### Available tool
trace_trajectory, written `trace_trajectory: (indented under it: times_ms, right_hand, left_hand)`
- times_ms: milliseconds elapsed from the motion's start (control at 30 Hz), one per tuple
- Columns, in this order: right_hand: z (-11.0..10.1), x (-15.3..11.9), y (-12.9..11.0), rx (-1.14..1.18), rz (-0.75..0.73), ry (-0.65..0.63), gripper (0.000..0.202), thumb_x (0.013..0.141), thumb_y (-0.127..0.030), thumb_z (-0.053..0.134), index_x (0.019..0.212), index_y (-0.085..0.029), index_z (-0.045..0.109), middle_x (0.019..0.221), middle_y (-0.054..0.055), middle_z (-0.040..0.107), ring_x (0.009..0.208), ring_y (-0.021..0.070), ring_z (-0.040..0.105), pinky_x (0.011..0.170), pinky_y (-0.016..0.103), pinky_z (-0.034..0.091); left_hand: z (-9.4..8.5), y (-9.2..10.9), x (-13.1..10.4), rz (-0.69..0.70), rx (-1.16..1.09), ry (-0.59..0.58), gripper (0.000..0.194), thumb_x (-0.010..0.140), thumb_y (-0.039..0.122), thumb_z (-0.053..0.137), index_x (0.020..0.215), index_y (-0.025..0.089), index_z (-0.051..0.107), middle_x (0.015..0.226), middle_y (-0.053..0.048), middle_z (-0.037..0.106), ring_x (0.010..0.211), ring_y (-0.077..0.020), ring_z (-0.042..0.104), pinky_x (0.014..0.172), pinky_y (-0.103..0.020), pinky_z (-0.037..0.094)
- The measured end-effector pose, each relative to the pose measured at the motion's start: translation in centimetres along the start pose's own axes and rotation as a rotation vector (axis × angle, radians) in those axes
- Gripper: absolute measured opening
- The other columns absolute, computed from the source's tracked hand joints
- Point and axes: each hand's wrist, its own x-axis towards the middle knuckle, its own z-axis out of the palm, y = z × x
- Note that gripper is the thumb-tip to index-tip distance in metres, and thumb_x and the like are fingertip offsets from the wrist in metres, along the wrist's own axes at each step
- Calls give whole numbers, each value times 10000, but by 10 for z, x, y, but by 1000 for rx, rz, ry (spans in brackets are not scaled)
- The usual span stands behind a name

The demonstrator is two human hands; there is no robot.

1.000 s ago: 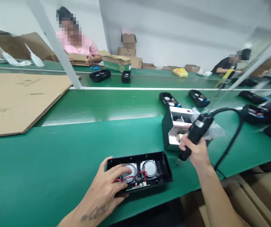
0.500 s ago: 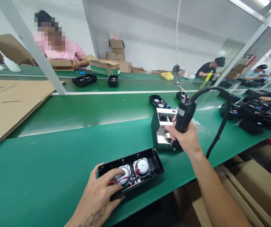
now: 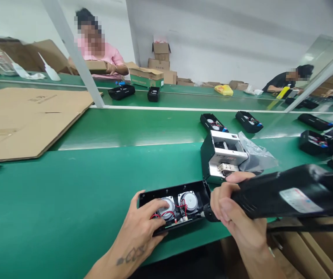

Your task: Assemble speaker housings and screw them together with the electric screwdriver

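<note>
A black speaker housing (image 3: 205,193) lies open side up on the green bench (image 3: 67,193), with two round silver speakers and red wires inside. My left hand (image 3: 147,221) grips its left end, thumb and fingers over the near and far walls, fingertips on the left speaker (image 3: 169,203). My right hand (image 3: 236,209) is wrapped round a black electric screwdriver (image 3: 282,193), which lies nearly level and points left. Its tip is at the right part of the housing, near the right speaker (image 3: 189,201); exact contact cannot be made out.
Behind the housing stands a screw feeder (image 3: 207,155) beside a plastic bag (image 3: 256,153). More housings (image 3: 249,121) lie beyond. Flat cardboard (image 3: 23,124) covers the far left. A person in pink (image 3: 114,58) and another in black (image 3: 279,81) sit across.
My right hand has brought the screwdriver down from beside the screw feeder to the housing, tilting it from upright to nearly level. My left hand keeps its grip. The view has shifted left.
</note>
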Motion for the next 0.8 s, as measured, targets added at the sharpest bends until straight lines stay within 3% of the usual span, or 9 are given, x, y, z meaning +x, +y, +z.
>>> trace_trajectory:
  times_ms: [467, 800]
  right_hand:
    - [1, -3, 13, -16, 24, 14, 231, 1028, -201, 699, 1198, -334, 616, 640, -94, 530, 457, 91, 460, 452, 225, 386]
    - [-2, -4, 4, -9, 40, 15, 219, 1036, -201, 683, 1201, -327, 615, 626, -89, 513, 468, 94, 461, 457, 244, 382]
  left_hand:
    - [-3, 3, 3, -31, -58, -22, 309, 719, 248, 997, 826, 259, 708, 1232, 54, 767, 1067, -208, 766, 1319, -486, 74]
    - [-4, 2, 3, -38, -65, -35, 269, 750, 264, 980, 859, 265, 735, 1236, 52, 766, 1082, -211, 762, 1314, -493, 91]
